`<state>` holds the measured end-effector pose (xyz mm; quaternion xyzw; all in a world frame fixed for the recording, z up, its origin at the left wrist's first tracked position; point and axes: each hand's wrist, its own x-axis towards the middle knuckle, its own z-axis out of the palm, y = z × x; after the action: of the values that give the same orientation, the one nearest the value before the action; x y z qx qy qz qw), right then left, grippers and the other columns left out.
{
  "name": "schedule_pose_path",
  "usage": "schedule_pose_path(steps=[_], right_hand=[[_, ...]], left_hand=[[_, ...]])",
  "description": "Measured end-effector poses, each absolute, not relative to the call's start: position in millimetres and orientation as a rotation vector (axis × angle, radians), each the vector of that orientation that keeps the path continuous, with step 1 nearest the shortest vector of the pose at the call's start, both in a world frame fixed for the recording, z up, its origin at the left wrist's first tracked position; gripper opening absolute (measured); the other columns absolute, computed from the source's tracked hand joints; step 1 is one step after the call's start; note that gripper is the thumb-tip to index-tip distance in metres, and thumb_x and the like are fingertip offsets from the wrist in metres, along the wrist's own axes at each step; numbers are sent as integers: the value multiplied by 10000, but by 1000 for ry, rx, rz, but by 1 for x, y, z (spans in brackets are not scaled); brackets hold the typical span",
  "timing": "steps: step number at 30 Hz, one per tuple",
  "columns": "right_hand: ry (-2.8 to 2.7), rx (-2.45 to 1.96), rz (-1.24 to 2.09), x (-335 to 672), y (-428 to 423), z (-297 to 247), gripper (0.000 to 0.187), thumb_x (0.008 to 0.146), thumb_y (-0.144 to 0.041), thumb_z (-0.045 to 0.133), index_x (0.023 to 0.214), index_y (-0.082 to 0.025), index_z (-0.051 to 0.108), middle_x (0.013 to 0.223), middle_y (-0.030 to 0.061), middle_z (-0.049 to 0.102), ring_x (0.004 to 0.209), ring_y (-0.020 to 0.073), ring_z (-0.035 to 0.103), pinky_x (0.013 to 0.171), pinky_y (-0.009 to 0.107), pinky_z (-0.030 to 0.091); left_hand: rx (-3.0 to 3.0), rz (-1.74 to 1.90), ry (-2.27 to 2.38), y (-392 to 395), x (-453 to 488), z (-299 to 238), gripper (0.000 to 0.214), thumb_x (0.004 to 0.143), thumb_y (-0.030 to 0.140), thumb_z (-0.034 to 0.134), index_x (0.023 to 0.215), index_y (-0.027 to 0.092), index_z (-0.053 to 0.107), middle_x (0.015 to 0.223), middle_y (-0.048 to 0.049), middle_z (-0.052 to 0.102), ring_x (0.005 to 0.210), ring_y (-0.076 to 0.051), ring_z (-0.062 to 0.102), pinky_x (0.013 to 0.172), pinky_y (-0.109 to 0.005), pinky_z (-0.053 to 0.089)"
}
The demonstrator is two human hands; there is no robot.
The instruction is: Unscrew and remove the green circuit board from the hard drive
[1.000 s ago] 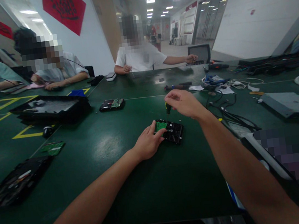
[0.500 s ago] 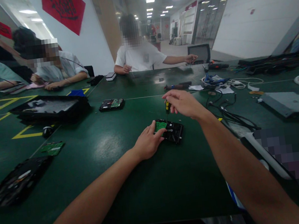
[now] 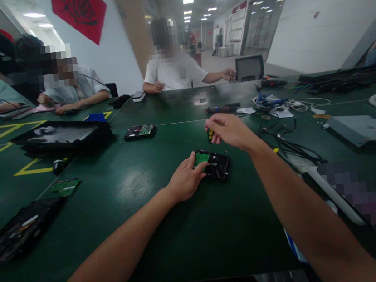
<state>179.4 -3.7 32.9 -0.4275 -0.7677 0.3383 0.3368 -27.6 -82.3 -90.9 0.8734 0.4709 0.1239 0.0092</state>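
Observation:
A black hard drive (image 3: 220, 166) with a green circuit board (image 3: 201, 158) lies flat on the dark green table. My left hand (image 3: 186, 177) grips its left side, thumb across the board and fingers along the edge. Above the drive, my right hand (image 3: 228, 130) is closed around the yellow-and-black handle of a small screwdriver (image 3: 210, 135). The screwdriver stands upright, its thin shaft pointing down to the drive's far edge; the exact spot its tip touches is too small to tell. Tiny screws (image 3: 225, 152) lie just right of the drive.
Another drive (image 3: 140, 132) lies farther off, left of a black tool (image 3: 223, 108). A black tray (image 3: 60, 137), a loose green board (image 3: 66, 187) and a black casing (image 3: 20, 230) are at left. Cables (image 3: 286, 142) and a grey box (image 3: 366, 129) lie right. Several people sit across the table.
My right hand has turned slightly around the screwdriver handle, and less yellow shows. The drive and my left hand stay put. The person opposite has drawn an outstretched hand inward.

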Motion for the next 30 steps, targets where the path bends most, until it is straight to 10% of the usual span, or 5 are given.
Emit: schedule_pose_path(steps=[30], right_hand=[[-1968,-1254,649,182,-5,37,234,928,-401,615,882,-182,683,714,40,696,571,143,608,575,292,441]], left_hand=[[2737,393,1470,-82,-27,-92,410,1052,378,451,1447,275,485,1669,-201,232,1446,-381,436,1136,-532,399]])
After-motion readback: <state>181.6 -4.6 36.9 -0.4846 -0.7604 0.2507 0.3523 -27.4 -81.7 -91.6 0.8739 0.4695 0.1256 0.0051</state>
